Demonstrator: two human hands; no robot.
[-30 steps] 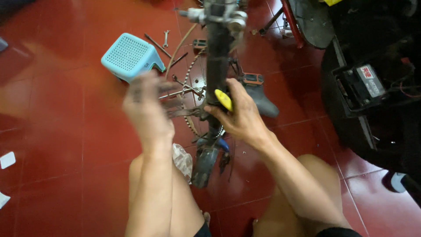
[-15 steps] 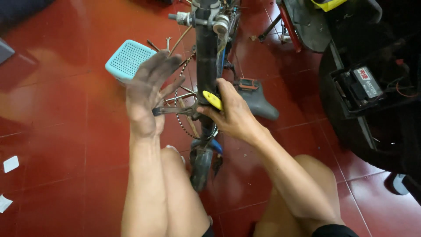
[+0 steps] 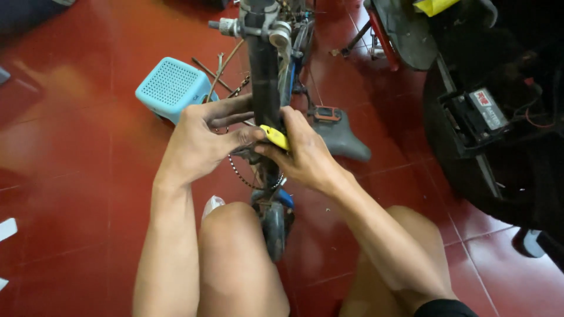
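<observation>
— What does the person wear on the arms?

— Nothing: both forearms are bare to the elbow, and the left hand [image 3: 197, 144] and right hand [image 3: 302, 157] are gloveless, the left's fingers [image 3: 232, 108] smudged with dark grime.

— And lower down?

— Bare knees and thighs; a dark hem of clothing [image 3: 443, 308] shows on the right leg at the bottom edge.

Bare red floor [image 3: 76, 176] lies open at left; the blue stool [image 3: 171, 88], bicycle frame [image 3: 263, 76] and grey saddle [image 3: 343, 138] crowd the far middle.
</observation>
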